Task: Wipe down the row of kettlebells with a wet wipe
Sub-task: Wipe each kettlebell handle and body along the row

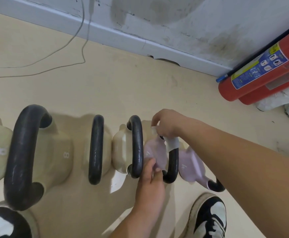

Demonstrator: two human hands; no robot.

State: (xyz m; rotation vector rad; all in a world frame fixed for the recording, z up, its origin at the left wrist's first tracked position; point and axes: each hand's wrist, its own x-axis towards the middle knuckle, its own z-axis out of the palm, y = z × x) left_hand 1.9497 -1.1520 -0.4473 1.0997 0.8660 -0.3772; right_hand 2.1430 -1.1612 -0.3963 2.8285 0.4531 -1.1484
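Note:
A row of kettlebells with black handles stands on the beige floor. The big beige kettlebell (54, 152) marked 8 is at the left, a second beige kettlebell (104, 148) comes after it, then a smaller beige kettlebell (121, 148). At the right stands a lilac kettlebell (190, 162). A white wet wipe (172, 143) is wrapped around the far part of its black handle (173, 167). My right hand (167, 124) pinches the wipe at that handle. My left hand (151, 176) rests on the lilac kettlebell's near left side, fingers curled against it.
A red fire extinguisher (260, 78) lies against the wall at the right, above white bags (281, 100). Thin cables (81, 48) trail over the floor at the back left. My black-and-white shoes (210, 219) stand close to the kettlebells. The grey skirting (140, 42) runs behind.

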